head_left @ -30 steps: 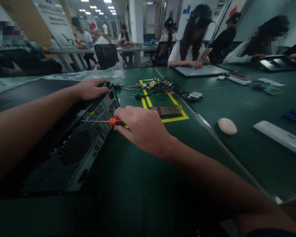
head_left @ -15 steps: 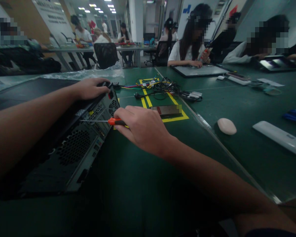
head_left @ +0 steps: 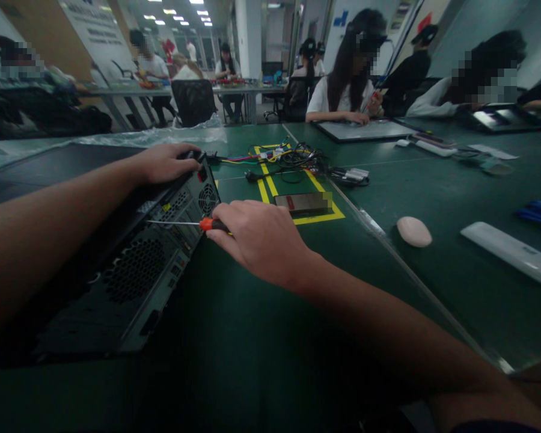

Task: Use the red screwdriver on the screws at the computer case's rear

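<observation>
A black computer case (head_left: 83,325) lies on the green table at the left, its grey rear panel with vents and ports facing me and to the right. My left hand (head_left: 169,162) rests on the top of the case near its far rear corner, fingers stretched over the edge. In my right hand (head_left: 264,237) is a screwdriver (head_left: 207,224) with an orange and black handle, gripped between thumb and fingers. The thin shaft points left, and its tip meets the upper edge of the rear panel. Whether a screw sits under the tip is too small to tell.
Behind my right hand lie a dark flat box (head_left: 304,202) inside yellow tape and a tangle of cables (head_left: 302,157). A pale rounded object (head_left: 413,231) and a white elongated device (head_left: 514,252) lie at the right. Clear plastic film (head_left: 193,132) lies behind the case. People sit across the table.
My right hand has shifted very slightly right and down with the screwdriver, its tip staying at the panel edge. My left hand and the case look unmoved.
</observation>
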Available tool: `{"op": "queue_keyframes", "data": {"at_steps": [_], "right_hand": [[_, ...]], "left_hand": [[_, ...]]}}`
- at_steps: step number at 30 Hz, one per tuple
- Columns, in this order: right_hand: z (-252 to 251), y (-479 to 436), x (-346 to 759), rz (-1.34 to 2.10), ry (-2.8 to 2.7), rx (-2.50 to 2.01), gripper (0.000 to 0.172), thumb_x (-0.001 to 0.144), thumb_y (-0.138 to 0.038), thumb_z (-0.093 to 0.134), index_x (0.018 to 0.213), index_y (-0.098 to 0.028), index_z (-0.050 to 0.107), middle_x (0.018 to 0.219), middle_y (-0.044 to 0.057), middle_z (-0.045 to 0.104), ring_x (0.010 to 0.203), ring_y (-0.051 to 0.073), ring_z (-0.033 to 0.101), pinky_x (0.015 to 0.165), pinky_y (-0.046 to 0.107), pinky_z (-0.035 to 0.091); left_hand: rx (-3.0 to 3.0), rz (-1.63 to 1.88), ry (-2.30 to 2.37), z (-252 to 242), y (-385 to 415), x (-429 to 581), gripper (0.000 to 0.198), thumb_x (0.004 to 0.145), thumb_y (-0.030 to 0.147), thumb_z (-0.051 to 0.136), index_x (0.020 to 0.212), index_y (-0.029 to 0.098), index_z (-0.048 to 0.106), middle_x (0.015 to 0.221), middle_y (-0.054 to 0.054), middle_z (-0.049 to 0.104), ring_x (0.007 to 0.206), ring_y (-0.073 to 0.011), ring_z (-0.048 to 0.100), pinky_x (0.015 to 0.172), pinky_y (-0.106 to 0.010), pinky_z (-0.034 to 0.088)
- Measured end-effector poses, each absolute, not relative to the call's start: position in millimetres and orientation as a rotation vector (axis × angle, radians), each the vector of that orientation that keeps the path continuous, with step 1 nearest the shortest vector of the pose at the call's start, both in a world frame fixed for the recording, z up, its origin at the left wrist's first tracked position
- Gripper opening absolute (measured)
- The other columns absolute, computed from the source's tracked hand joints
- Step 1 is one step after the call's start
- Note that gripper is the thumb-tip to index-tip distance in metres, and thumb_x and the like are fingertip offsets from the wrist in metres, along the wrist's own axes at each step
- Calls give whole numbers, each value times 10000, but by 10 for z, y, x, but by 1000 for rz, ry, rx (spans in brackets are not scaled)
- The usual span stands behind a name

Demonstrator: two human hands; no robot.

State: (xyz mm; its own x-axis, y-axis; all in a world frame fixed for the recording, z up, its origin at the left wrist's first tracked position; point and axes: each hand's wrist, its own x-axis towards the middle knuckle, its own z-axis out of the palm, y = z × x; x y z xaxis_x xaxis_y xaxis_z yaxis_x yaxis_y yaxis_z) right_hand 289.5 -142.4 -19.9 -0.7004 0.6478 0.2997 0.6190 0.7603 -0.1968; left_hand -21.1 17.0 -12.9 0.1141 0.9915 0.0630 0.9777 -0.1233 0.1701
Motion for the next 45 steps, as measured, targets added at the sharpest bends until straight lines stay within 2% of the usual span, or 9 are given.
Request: {"op": "queue_keyframes", "data": {"at_steps": [8,11,13,15,17,21,28,37,45], "right_hand": [[-199,-1509,2830,152,-2639,-1011,442,1309,-444,456,1274,-184,811,1198,125,897,1164,302,833,763,369,467],[-207,-1516,2840,179,-2633,-1012,376,1269,-486,564,1399,-193,760,1232,116,900,1111,307,842,764,362,481],[-224,-1513,2849,151,-2627,-981,340,1239,-421,628,1495,-212,704,1265,101,896,1086,292,839,766,349,483],[-241,-1505,2855,112,-2626,-956,312,1240,-307,592,1530,-234,681,1274,86,892,1075,271,835,760,338,472],[-245,-1497,2859,95,-2631,-945,309,1254,-243,526,1513,-239,694,1258,83,889,1079,262,831,752,337,458],[-219,-1490,2863,100,-2632,-952,303,1263,-250,521,1497,-231,713,1241,90,889,1099,270,819,756,344,458],[-201,-1501,2858,116,-2641,-969,293,1262,-273,528,1476,-225,722,1255,97,886,1112,261,815,773,342,456],[-189,-1502,2867,88,-2635,-938,317,1261,-242,489,1446,-210,744,1243,103,886,1098,272,820,718,367,420],[-175,-1513,2885,86,-2616,-923,277,1238,-281,548,1409,-209,753,1242,102,884,1127,272,816,713,363,425]], "left_hand": [[2291,229,2012,-125,183,-206,922,1017,684,516,1780,176,611,1768,-181,663,1621,-440,614,1391,-571,428],[2274,228,2025,-124,185,-199,928,1017,670,516,1777,145,610,1760,-211,662,1612,-454,620,1392,-582,424],[2266,230,2022,-118,177,-190,920,1015,666,524,1772,151,615,1740,-205,679,1592,-453,638,1382,-578,442],[2260,236,2024,-109,162,-181,902,1018,666,533,1773,181,620,1740,-176,686,1583,-443,647,1376,-572,453],[2254,234,2041,-102,147,-170,883,1023,658,536,1777,207,622,1757,-147,678,1594,-436,640,1380,-570,448],[2245,225,2061,-100,137,-157,875,1028,648,531,1786,219,616,1767,-125,670,1601,-429,635,1384,-563,442],[2250,230,2054,-105,156,-166,876,1022,656,545,1777,218,626,1733,-131,698,1557,-442,666,1362,-579,471],[2240,235,2054,-98,128,-151,907,1009,659,521,1783,196,617,1760,-138,671,1571,-432,655,1380,-551,452],[2233,305,2030,-142,179,-234,883,968,711,595,1749,308,681,1695,-75,736,1522,-450,693,1370,-548,480]]}}
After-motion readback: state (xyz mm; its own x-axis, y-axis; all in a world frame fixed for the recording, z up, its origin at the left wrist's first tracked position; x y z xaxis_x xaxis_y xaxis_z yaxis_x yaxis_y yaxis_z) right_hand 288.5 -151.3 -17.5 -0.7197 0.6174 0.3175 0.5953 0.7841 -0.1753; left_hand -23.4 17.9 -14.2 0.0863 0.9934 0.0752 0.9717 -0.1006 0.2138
